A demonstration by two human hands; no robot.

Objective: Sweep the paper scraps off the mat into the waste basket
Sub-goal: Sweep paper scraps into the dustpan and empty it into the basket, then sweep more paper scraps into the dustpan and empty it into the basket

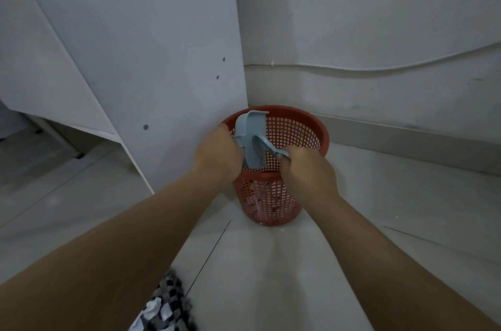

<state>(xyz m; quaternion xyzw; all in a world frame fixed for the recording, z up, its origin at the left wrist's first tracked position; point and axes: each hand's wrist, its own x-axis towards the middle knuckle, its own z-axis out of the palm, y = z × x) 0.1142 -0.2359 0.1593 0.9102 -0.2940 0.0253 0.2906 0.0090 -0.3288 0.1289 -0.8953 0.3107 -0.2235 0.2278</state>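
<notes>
Red basket [306,127] receives the tipped blue dustpan [250,131], gripped by left hand [217,153]; brush [273,149] gripped by right hand [306,170]; pan is best kept steep, inside the rim

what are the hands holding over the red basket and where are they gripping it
The left hand grips a light blue dustpan at its side edge, tipped into the red waste basket. The right hand grips a light blue handle, probably the brush's.
</notes>
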